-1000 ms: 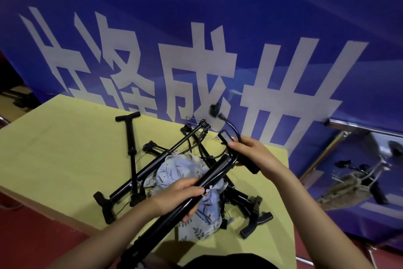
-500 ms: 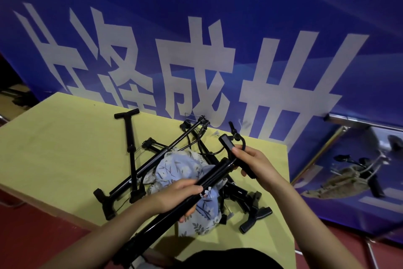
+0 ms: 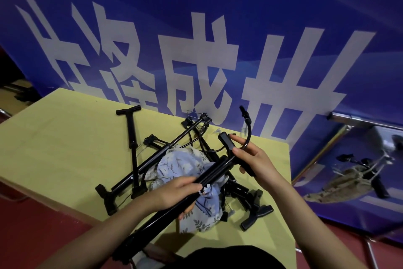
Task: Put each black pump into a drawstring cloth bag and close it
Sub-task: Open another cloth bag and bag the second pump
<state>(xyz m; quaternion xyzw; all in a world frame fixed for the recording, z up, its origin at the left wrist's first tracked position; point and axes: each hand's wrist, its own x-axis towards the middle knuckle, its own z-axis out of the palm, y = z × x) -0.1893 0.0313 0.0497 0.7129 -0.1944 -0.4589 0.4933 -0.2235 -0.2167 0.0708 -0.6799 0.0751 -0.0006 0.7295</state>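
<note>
The long black tubular pump [image 3: 192, 190] you held ran on a diagonal, its foot end low and close to your body at the lower left, its T-shaped handle end raised and farther off at the upper right, over the near part of the yellow table [image 3: 54, 148]. Your left hand [image 3: 174, 194] was the nearer one to you, with its fingers curled round the middle of the barrel. Beyond it your right hand [image 3: 253, 159] gripped the black crossbar handle, thumb and fingers wrapped about it, and the thin black rubber hose [image 3: 247, 131] curved up and away from that hand, its nozzle pointing upward against the banner. Just under the barrel, touching or nearly touching your left hand, lay the crumpled pale blue leaf-print cloth bag [image 3: 185, 166]; I could not tell where its mouth or drawstring was. So I judged the coming move to turn on this: the bag lay below and between your hands, while the pump's long axis ran across it, so one end had to be swung round toward the opening, and the loose hose tucked along the barrel first. Farther out, the other black pumps [image 3: 152, 159] lay crossed in a heap beneath and around the bag, one standing apart to the left with its handle pointing away from you. Behind the table hung the blue banner with large white characters [image 3: 196, 61].
</note>
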